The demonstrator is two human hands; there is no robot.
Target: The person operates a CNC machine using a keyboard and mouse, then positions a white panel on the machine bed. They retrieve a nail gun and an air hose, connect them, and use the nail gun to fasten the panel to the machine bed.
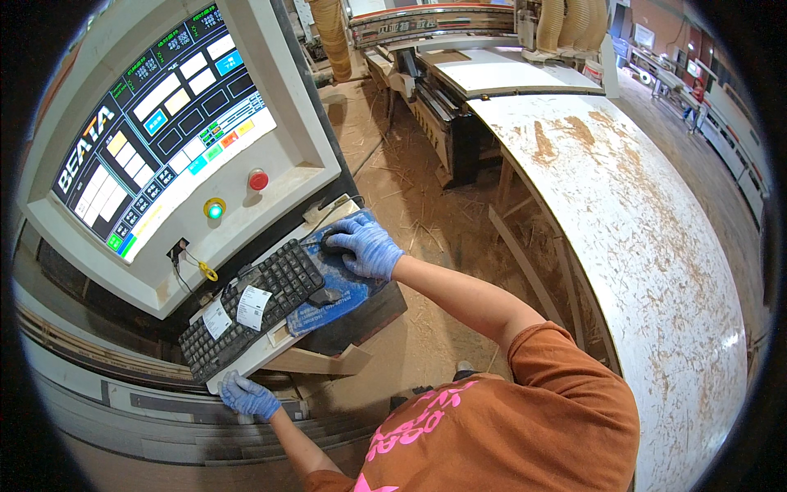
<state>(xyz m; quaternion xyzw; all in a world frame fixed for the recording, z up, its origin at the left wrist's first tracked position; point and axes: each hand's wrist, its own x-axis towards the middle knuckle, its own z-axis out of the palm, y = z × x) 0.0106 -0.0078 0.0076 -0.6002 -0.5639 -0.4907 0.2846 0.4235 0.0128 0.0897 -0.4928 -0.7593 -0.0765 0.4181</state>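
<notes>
In a blue-and-white glove, my right hand (366,248) lies over a black computer mouse (334,239), its fingers curled round it. The mouse sits on a blue mat (332,305) beside a black keyboard (283,283). My left hand (248,397), gloved alike, rests at the near corner of the light keyboard tray (283,334), fingers loosely bent and nothing seen in them. Two white paper labels (253,307) lie on the keys. Above the tray stands a control panel with a lit screen (168,123), a red push button (258,179) and a green-lit button (214,209).
To the right stretches a long white board (623,213) strewn with wood shavings. A machine gantry (443,29) with ribbed hoses stands beyond it. Sawdust covers the floor (410,197). Stacked panels (123,414) lie at lower left. Another person (697,94) stands far off at right.
</notes>
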